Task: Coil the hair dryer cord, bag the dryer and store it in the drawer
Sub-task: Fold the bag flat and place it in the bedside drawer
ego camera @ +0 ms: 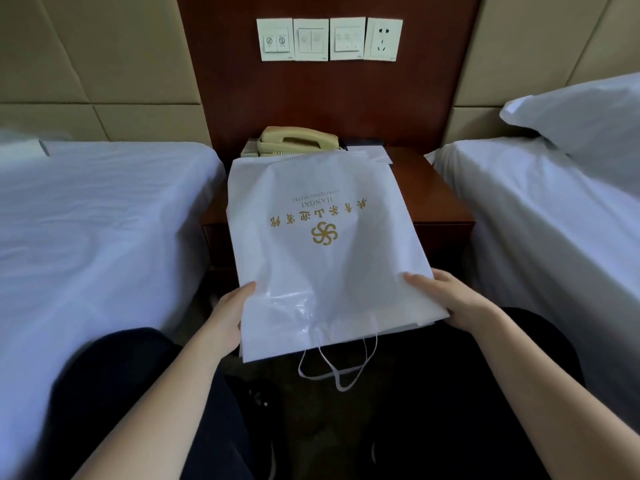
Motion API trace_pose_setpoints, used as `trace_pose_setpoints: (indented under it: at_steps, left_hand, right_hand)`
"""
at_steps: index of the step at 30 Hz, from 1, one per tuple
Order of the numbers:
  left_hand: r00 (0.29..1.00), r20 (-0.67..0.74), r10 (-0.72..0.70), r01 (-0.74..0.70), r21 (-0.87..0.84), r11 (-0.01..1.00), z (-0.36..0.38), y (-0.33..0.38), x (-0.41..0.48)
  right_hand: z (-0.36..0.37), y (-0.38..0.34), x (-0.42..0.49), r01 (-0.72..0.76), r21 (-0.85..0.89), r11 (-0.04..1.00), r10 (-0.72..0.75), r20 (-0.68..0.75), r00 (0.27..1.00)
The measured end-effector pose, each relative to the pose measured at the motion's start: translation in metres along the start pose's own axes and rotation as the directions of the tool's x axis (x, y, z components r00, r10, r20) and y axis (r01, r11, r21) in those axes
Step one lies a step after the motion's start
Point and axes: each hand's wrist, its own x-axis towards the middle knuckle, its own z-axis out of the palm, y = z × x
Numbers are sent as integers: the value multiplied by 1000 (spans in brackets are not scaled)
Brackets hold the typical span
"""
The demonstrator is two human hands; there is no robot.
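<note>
A large white bag (325,258) with gold lettering and a gold emblem lies flat, its far end over the wooden nightstand (433,192), its near end toward me. White drawstrings (332,368) hang from its near edge. My left hand (230,313) grips the bag's near left edge, thumb on top. My right hand (450,299) grips the near right edge, thumb on top too. No hair dryer or cord shows in view. The nightstand's front is mostly hidden behind the bag.
A beige telephone (294,142) and a white paper (369,152) sit at the back of the nightstand. White-sheeted beds flank it, the left bed (97,220) and the right bed (540,216) with a pillow (585,123). Wall switches and a socket (382,38) are above.
</note>
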Motion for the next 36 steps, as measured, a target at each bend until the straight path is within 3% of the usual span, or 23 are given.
trace_pose_setpoints:
  at_steps: [5,12,16,18,20,26,30,36]
  left_hand:
    - [997,57,-53,53,11,999,-4,-9,-1]
    - [996,86,-19,24,-52,998,2,-11,-1]
    - [989,138,-58,59,-7,998,12,-12,-4]
    - [995,96,-40,37,29,999,13,-12,-6]
    - [999,31,-8,6,54,999,7,-10,-7]
    - [986,-106,132,-122,91,988,-19,15,-14]
    - [948,-94,305,-279,225,934,-40,35,-19]
    - [868,-55,493,-476,192,858,-37,70,-34]
  right_hand:
    - [-5,-1,-5,-26,46,999,24,44,999]
    - [-10,1,-1,-53,155,987,58,-32,998]
    - [-13,7,4,-84,56,995,92,-164,982]
    - [-13,7,5,-70,51,996,79,-222,972]
    - [-12,5,2,-45,51,998,55,-216,975]
    - [1,-8,-24,16,96,995,-20,43,999]
    - [9,-16,-36,45,85,995,-50,50,998]
    - [10,-47,-38,92,175,980,-93,-1,996]
